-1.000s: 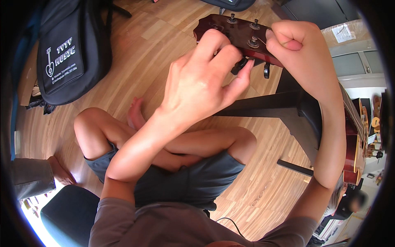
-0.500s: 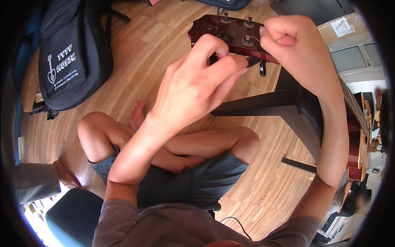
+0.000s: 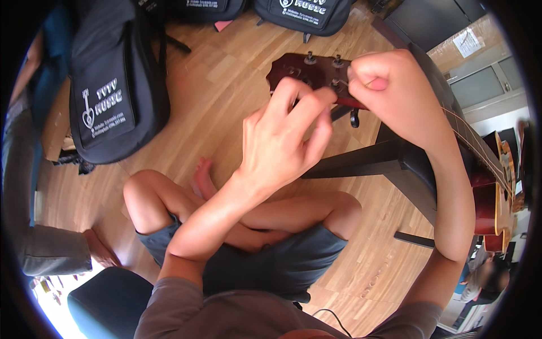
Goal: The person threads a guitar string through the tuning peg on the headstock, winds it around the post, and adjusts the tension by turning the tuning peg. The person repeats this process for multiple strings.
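The dark red-brown guitar headstock (image 3: 316, 66) reaches in at the top centre, with metal string posts on its face and a black tuning peg (image 3: 354, 117) below its near edge. My left hand (image 3: 271, 135) is at that near edge, its fingers bent. Motion smears the fingertips, and I cannot tell whether they grip a peg hidden behind them. At the headstock's right end, my right hand (image 3: 389, 85) is a closed fist. It pinches a thin guitar string that shows near a post. The right hand and forearm cover much of the neck.
A black stand or bench (image 3: 389, 155) supports the guitar side. Black instrument bags (image 3: 121, 96) lie at left and along the top. Other guitars (image 3: 499, 198) are at the right edge. Another person's foot (image 3: 100, 248) is at lower left, by a dark seat (image 3: 110, 302).
The view has shifted, so the scene sits lower and more bags show at the top. My left fingers have moved and spread slightly; my right fist stays closed at the headstock.
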Motion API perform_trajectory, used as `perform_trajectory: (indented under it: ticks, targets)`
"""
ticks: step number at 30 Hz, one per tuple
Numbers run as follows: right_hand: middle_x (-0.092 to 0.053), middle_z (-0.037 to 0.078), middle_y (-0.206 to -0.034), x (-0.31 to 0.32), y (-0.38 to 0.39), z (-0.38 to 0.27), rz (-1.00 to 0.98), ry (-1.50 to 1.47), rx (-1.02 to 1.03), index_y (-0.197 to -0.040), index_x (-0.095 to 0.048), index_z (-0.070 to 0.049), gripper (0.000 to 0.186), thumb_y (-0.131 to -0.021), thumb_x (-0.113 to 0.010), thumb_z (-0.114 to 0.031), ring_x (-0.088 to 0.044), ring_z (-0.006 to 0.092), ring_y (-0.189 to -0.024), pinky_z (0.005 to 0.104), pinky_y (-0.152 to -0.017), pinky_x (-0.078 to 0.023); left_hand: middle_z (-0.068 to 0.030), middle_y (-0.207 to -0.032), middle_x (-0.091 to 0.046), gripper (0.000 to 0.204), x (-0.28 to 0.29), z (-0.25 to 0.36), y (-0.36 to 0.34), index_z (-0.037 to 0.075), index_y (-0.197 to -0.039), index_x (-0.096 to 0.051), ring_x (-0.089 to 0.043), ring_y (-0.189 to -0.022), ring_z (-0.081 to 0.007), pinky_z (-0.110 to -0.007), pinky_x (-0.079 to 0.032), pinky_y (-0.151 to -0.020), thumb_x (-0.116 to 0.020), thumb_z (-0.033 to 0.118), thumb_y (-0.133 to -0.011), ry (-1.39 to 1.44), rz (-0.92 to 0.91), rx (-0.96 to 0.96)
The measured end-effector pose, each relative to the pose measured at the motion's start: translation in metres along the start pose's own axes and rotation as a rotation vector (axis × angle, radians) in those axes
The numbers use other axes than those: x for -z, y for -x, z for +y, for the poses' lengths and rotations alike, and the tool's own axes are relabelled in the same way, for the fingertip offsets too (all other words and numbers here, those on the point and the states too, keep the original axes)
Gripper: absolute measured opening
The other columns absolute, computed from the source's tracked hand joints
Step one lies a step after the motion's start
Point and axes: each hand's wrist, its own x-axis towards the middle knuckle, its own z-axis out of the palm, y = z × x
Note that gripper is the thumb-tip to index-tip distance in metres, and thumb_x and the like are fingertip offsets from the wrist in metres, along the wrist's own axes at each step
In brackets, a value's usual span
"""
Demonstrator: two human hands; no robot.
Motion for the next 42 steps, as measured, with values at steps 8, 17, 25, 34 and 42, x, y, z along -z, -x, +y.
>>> perform_trajectory:
  ticks: [8,17,25,34,42]
  targets:
    - [-0.043,0.022,-0.063,0.009,-0.002,-0.002,-0.044,0.037,-0.047,-0.068,-0.040,0.002,0.027,-0.080,-0.063,-0.006,-0.047,0.0393,-0.061,0.0481,-0.058,-0.037,-0.0032,-0.095,-0.059,0.032,0.016,-0.009,-0.002,0.009,-0.098,-0.077,-0.052,-0.057,-0.0096,-0.029,-0.041,-0.046,-0.094,0.015,-0.073,-0.032,-0.127,-0.080]
    - [-0.045,0.020,-0.063,0.008,0.000,-0.004,-0.047,0.021,-0.059,-0.067,-0.044,0.002,0.025,-0.079,-0.064,-0.006,-0.049,0.0396,-0.062,0.0475,-0.059,-0.040,-0.0062,-0.090,-0.059,0.016,0.003,0.006,-0.003,0.007,-0.095,-0.073,-0.056,-0.063,-0.0155,-0.031,-0.044,-0.050,-0.082,0.003,-0.082,-0.005,-0.030,0.060]
    - [-0.047,0.021,-0.064,0.010,-0.001,-0.002,-0.047,0.042,-0.036,-0.067,-0.047,0.001,0.023,-0.080,-0.064,-0.006,-0.051,0.0391,-0.061,0.0474,-0.058,-0.040,-0.0031,-0.099,-0.056,0.027,0.023,-0.002,-0.007,0.009,-0.102,-0.075,-0.058,-0.066,-0.0138,-0.030,-0.044,-0.051,-0.087,0.006,-0.079,-0.001,-0.249,-0.027]
    - [-0.041,0.021,-0.063,0.008,-0.002,-0.006,-0.056,0.003,-0.078,-0.068,-0.040,0.002,0.027,-0.080,-0.063,-0.006,-0.044,0.0388,-0.057,0.0466,-0.056,-0.038,-0.0071,-0.091,-0.058,0.016,0.000,0.000,0.002,0.006,-0.094,-0.071,-0.061,-0.067,-0.0224,-0.035,-0.048,-0.052,-0.080,0.005,-0.081,-0.056,-0.032,0.016]
    - [-0.037,0.022,-0.063,0.008,-0.003,-0.001,-0.030,-0.006,-0.034,-0.068,-0.038,0.002,0.027,-0.079,-0.062,-0.004,-0.040,0.0400,-0.059,0.0473,-0.056,-0.035,-0.0030,-0.094,-0.054,0.029,0.022,0.002,-0.007,0.012,-0.106,-0.075,-0.056,-0.063,-0.0148,-0.032,-0.046,-0.052,-0.084,0.004,-0.079,-0.052,-0.254,-0.046]
